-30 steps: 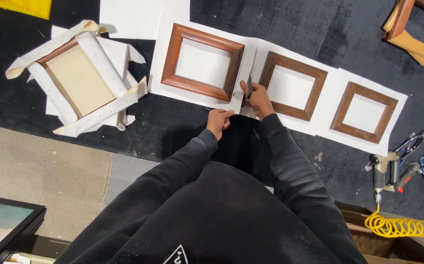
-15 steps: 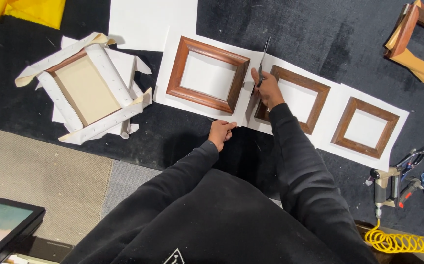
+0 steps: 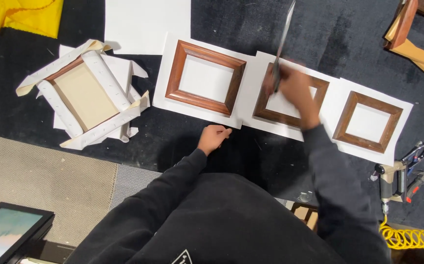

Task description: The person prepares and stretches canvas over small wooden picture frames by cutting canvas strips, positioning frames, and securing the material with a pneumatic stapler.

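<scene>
Three wooden frames lie in a row on white paper sheets across the black worktop (image 3: 221, 151). The right hand (image 3: 292, 90) is over the middle frame (image 3: 290, 100), fingers wrapped round a long thin blade (image 3: 281, 44) that runs up the line between the left sheet and the middle one; the hand is blurred, so it reads as mid-stroke, though the exact tool is hard to tell. The left hand (image 3: 214, 138) sits at the near edge of the left sheet (image 3: 165, 98), fingers curled together and pressed at the paper's edge, apparently pinning it.

Progress, as I judge it: one frame (image 3: 87, 95), far left, is already wrapped, paper folded over its back and fastened along the edges. The left frame (image 3: 206, 77), the middle one and the right frame (image 3: 368, 121) lie face up on flat paper, none folded. So one is done and three are left, with the paper between the first two being parted now. A spare white sheet (image 3: 146, 24) lies at the top, and a stapler (image 3: 400, 178) on a yellow hose waits at the right.
</scene>
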